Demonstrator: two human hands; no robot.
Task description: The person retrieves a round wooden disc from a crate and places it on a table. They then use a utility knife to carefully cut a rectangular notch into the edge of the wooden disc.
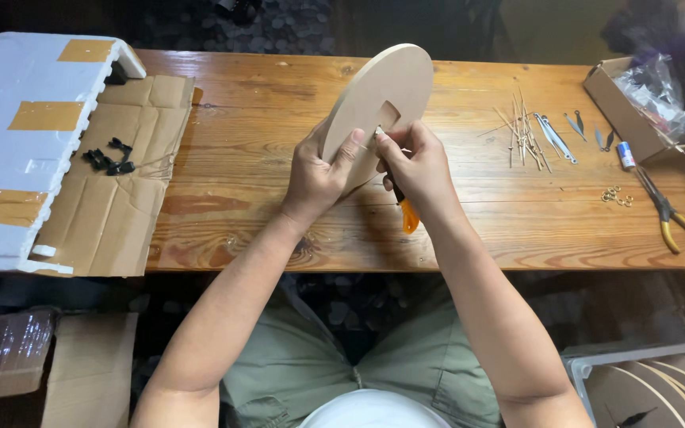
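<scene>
The round, pale-tan wooden disc (382, 91) with a small square cut-out near its middle is held tilted above the long brown wooden bench (279, 158), clear of the surface, its lower edge resting in the left hand (317, 176). That hand's grip is clamped on the disc's rim, thumb laid across the near face. The right hand (420, 170) is closed around an orange-handled tool (407, 212), whose handle sticks out below the palm while its working end is brought up to the edge of the cut-out; the tip itself is too small to make out. The step in hand is judged to be the trimming or cleaning of the square opening. The next move appears to call for a steady disc, short controlled strokes along the cut-out's edge, and the left thumb kept out of the tool's path. To the right on the bench a scatter of thin metal rods and pins (526, 127) is seen, with yellow-handled pliers (671, 218) and a small open cardboard box (636, 103) beyond. To the left a flattened sheet of brown cardboard (112, 206) bearing small black parts (109, 158) lies beside a white foam block (17, 143) patched with tan tape.
</scene>
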